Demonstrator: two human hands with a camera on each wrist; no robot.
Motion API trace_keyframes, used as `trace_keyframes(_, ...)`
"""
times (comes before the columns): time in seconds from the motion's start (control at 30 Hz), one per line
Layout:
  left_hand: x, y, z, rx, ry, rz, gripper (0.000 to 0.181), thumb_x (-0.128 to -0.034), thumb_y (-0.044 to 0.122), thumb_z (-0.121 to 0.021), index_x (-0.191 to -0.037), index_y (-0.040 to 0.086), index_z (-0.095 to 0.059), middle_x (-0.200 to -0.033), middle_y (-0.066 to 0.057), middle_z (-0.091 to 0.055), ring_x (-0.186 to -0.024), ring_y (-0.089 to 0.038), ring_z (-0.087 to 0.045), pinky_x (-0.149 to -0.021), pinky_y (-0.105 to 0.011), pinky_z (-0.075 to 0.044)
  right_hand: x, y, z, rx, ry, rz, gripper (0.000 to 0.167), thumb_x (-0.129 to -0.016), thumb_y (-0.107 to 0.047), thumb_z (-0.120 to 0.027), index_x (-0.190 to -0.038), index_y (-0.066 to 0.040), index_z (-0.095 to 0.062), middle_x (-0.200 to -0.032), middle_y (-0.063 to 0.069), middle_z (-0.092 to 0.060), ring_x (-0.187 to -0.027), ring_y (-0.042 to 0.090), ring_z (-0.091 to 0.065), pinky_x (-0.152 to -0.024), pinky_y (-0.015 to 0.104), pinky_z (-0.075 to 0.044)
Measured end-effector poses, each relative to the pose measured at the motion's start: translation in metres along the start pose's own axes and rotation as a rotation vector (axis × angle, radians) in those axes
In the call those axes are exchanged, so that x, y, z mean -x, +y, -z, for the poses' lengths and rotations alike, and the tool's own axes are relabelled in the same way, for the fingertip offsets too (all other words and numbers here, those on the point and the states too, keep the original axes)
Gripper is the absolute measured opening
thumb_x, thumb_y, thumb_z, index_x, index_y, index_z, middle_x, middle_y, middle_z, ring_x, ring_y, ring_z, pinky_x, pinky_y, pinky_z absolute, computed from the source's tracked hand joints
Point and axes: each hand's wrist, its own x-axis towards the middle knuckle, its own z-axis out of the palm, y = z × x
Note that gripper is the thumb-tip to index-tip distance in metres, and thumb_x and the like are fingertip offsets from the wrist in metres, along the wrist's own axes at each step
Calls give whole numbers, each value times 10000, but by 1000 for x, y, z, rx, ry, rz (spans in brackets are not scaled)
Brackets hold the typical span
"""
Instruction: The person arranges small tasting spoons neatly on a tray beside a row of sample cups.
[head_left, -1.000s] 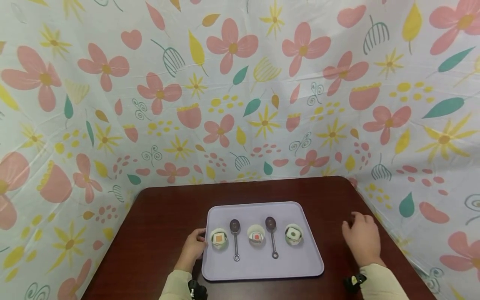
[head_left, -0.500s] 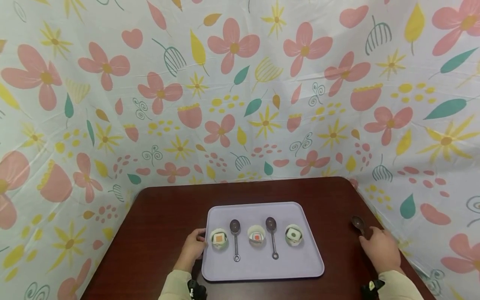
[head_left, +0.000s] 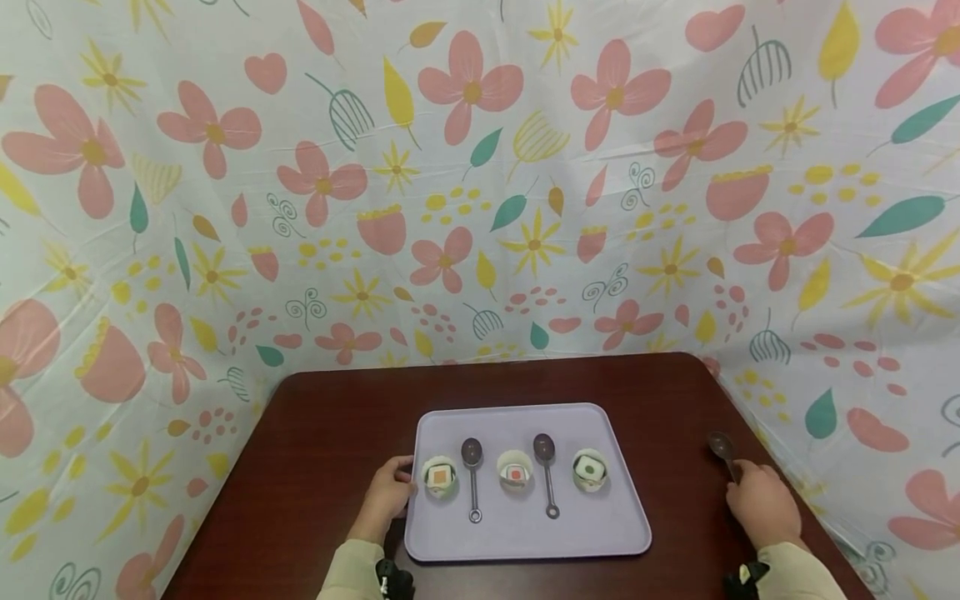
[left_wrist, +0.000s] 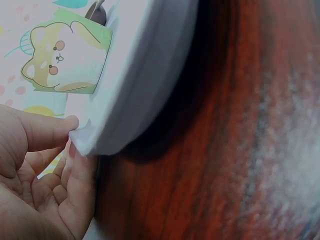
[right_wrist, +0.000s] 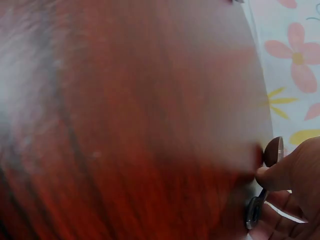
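The left hand [head_left: 386, 498] pinches the left rim of a pale lilac tray [head_left: 525, 537], thumb on top, as the left wrist view shows. At the table's right side the right hand [head_left: 767, 502] holds a dark spoon [head_left: 722, 446] by its handle, bowl pointing away. In the right wrist view the thumb presses on the spoon [right_wrist: 273, 150], and the handle's ring end [right_wrist: 254, 212] shows below it. On the tray, a left spoon [head_left: 473, 479] and a right spoon [head_left: 548, 475] lie between three small paper cups: a left cup [head_left: 440, 493], a middle cup [head_left: 514, 460] and a right cup [head_left: 590, 486].
Each cup contains a small white block with a coloured mark: orange [head_left: 440, 477], red [head_left: 515, 473] and green [head_left: 589, 468]. A dark red-brown wooden table [head_left: 330, 433] lies beneath. Flowered cloth [head_left: 480, 208] hangs behind it and along both sides.
My right hand has moved right, away from the tray, and now holds the spoon at the table's right side, which it covered earlier. My left hand has stayed on the tray rim.
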Motion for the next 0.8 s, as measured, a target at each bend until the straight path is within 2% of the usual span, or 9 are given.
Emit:
trace_keyframes(0.17,0,2,-1,2,3,-1,487,-882,-61,-643,-1358,19,-579,-1034,-163,-580,-867,-293,-621,-620,-436,-580,-1,2,-2,-3,10,9,464,-901,-75,-639,-1273,173,-516,-1136,383,-540,-1018,550,-546,-846,646,-459)
trace_keyframes(0.4,-1,0,-2,-6,9,-4,496,-875,-62,-646,-1359,21,-580,-1035,-168,-584,-861,-296,-625,-614,-434,-576,1,-6,1,-27,-37,-20,481,-930,-96,-598,-1329,150,-491,-1197,384,-506,-1069,550,-525,-853,654,-453)
trace_keyframes(0.63,0,0,-2,-15,8,-5,494,-875,-63,-645,-1358,21,-582,-1034,-165,-586,-860,-295,-627,-609,-430,-576,6,-26,-2,-68,-3,6,456,-937,-107,-593,-1319,132,-525,-1209,380,-544,-1077,570,-536,-829,657,-463)
trace_keyframes(0.8,1,0,-2,-18,9,6,489,-880,-63,-643,-1358,24,-583,-1032,-158,-585,-864,-294,-625,-607,-425,-571,8,-45,-9,-131,6,15,459,-938,-131,-646,-1313,117,-552,-1180,316,-615,-1023,490,-608,-763,579,-506)
